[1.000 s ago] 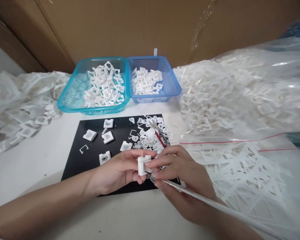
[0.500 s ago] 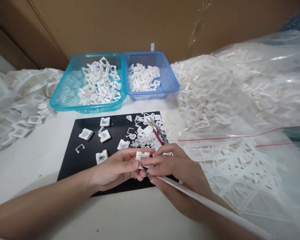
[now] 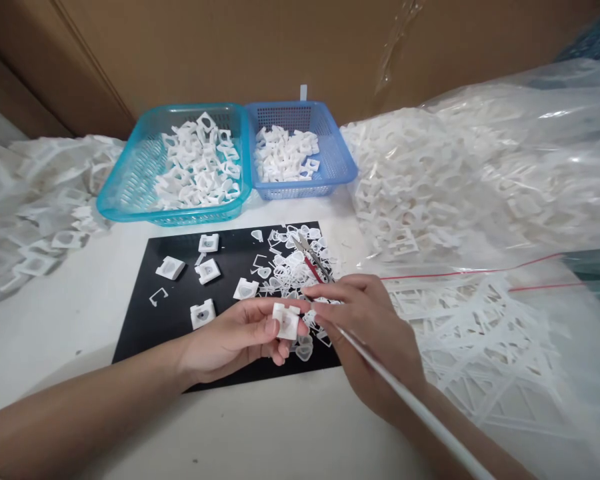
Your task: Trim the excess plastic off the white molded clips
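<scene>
Near middle of the table [image 3: 275, 430] is wide open tbh, then the left hand [image 3: 230, 338] and right hand [image 3: 373, 333] block the way. Teal basket [image 3: 175, 217] and blue basket [image 3: 307, 192] wall off the far side, a plastic bag [image 3: 480, 180] crowds the right, scraps [image 3: 287, 270] clog the far right of the black mat [image 3: 143, 323].

head-worn camera | faces forward and down | close above left hand [image 3: 230, 339] and right hand [image 3: 376, 343], bench [image 3: 260, 430] beneath

Workshop table [image 3: 260, 427] with bagged white parts [image 3: 405, 180]
</scene>
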The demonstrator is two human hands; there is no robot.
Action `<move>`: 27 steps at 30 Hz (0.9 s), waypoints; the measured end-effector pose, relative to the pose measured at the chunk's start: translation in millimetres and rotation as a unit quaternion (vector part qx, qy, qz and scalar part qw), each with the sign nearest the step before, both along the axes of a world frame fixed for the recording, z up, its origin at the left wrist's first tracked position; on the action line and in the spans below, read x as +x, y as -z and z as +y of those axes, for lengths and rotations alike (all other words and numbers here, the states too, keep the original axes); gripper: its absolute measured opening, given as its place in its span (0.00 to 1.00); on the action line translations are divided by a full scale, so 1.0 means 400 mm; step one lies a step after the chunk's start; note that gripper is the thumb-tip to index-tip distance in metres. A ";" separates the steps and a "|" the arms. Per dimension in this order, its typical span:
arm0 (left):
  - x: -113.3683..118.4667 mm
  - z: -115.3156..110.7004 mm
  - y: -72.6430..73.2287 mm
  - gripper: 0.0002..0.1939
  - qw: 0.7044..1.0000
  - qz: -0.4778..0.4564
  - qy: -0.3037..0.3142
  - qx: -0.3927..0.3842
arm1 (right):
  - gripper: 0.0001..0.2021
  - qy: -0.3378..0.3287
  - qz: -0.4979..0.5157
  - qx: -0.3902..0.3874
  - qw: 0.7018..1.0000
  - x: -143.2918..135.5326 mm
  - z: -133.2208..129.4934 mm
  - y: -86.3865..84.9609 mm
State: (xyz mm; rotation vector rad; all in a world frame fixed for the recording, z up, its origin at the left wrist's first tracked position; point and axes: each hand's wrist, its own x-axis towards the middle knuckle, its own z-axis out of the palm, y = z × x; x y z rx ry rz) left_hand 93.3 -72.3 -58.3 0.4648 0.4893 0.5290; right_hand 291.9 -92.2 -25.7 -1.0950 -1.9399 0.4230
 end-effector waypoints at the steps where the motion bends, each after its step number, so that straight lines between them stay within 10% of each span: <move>1: 0.000 0.000 0.000 0.18 1.000 0.001 0.000 0.000 | 0.12 0.000 0.025 -0.003 1.000 0.002 0.002 -0.003; 8: -0.001 0.002 -0.004 0.24 0.999 0.034 -0.008 0.003 | 0.04 -0.109 0.138 -0.171 0.969 0.010 -0.006 -0.012; 21: 0.003 0.003 -0.004 0.21 0.999 0.043 -0.005 0.013 | 0.05 -0.136 0.166 -0.249 0.944 0.008 -0.005 -0.006; 27: 0.003 0.003 -0.002 0.17 0.999 0.037 -0.010 0.015 | 0.08 -0.099 0.083 -0.127 0.983 0.005 -0.006 -0.002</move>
